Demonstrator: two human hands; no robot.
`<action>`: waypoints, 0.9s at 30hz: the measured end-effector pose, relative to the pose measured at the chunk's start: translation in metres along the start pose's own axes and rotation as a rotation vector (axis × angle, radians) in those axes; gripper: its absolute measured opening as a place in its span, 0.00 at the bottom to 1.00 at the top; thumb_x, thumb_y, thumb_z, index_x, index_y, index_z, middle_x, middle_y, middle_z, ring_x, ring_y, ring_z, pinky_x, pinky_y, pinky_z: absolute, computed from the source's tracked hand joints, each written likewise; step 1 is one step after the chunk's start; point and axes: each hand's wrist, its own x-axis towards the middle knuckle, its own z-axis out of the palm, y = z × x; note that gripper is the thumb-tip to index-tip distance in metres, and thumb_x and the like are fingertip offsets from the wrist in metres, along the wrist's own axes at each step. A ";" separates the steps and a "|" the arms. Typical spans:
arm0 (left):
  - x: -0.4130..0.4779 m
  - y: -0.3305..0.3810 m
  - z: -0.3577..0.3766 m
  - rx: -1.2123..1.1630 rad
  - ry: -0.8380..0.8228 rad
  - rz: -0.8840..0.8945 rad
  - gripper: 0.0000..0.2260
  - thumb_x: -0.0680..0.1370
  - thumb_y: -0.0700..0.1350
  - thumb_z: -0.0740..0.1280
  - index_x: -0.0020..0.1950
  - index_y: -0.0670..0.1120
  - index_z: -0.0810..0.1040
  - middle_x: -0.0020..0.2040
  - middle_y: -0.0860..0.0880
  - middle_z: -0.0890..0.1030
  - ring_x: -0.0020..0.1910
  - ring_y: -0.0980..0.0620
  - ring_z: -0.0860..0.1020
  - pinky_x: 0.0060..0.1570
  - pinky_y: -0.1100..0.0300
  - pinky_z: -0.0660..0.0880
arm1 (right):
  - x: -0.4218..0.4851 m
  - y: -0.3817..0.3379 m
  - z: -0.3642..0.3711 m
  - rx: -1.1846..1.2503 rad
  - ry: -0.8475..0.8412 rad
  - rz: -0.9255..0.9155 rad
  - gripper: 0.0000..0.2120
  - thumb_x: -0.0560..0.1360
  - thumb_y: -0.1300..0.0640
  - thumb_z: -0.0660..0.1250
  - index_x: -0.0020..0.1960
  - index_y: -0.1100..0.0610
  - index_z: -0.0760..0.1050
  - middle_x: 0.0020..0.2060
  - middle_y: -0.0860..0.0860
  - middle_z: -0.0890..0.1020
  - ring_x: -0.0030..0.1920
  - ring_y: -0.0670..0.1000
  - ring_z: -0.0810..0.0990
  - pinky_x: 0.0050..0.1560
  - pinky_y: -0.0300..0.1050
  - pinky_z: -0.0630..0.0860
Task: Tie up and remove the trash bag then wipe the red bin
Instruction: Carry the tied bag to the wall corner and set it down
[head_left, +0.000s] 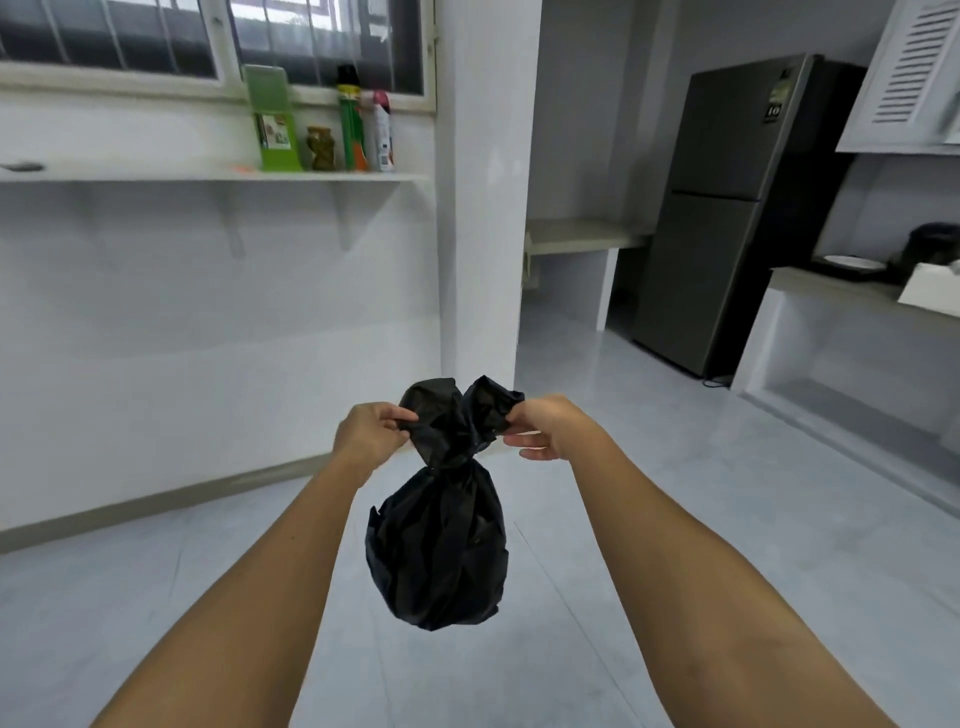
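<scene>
A black trash bag hangs in the air in front of me, above the grey floor. Its neck is twisted narrow, and two loose ends flare out above the twist. My left hand pinches the left end. My right hand pinches the right end, with its lower fingers spread. Both arms are stretched forward. The red bin is not in view.
A white wall shelf at the left carries a green box, a jar and two spray cans under a window. A white pillar stands ahead. A dark fridge and a counter with a plate line the right side.
</scene>
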 end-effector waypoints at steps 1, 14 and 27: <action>0.028 -0.002 -0.001 0.034 0.032 -0.001 0.09 0.74 0.35 0.68 0.51 0.45 0.83 0.42 0.47 0.78 0.45 0.50 0.76 0.43 0.61 0.71 | 0.025 -0.012 0.004 -0.022 -0.035 0.002 0.05 0.75 0.64 0.63 0.49 0.59 0.77 0.36 0.52 0.85 0.33 0.48 0.83 0.36 0.42 0.78; 0.372 -0.045 0.003 0.080 0.006 -0.153 0.08 0.65 0.40 0.77 0.36 0.53 0.82 0.34 0.50 0.80 0.37 0.53 0.76 0.44 0.63 0.69 | 0.366 -0.133 0.072 -0.138 -0.042 -0.030 0.04 0.67 0.67 0.61 0.36 0.61 0.71 0.35 0.55 0.79 0.20 0.46 0.63 0.17 0.33 0.56; 0.685 -0.179 0.114 0.275 -0.259 -0.299 0.10 0.67 0.39 0.74 0.36 0.55 0.81 0.35 0.50 0.82 0.40 0.50 0.79 0.53 0.53 0.78 | 0.704 -0.049 0.123 -0.216 0.029 0.190 0.05 0.65 0.67 0.66 0.33 0.59 0.77 0.30 0.54 0.82 0.30 0.51 0.80 0.40 0.40 0.80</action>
